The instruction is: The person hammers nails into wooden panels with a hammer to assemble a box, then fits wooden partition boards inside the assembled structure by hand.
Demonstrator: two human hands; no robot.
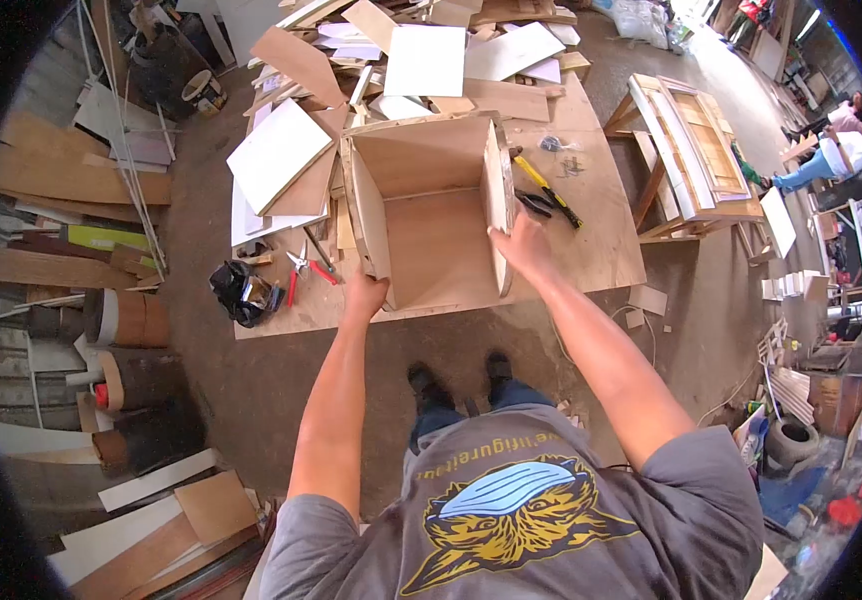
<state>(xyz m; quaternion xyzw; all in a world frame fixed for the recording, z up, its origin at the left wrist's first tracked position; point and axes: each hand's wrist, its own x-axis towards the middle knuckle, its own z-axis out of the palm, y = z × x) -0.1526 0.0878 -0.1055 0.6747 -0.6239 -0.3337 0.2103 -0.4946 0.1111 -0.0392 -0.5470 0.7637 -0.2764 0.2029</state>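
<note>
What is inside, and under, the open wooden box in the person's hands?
The wooden box shows only bare inner surfaces, nothing loose. Whatever lies directly beneath it is covered and cannot be seen.

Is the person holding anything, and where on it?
Yes, an open wooden box: the left hand grips its left side's near corner, the right hand its right side's edge.

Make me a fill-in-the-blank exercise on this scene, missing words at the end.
The left hand and right hand hold an open box made of ____.
The snips with ____ handles lie near the left hand.
The long tool near the right hand is black and ____.
The mask printed on the shirt is light ____.

wood; red; yellow; blue
</note>
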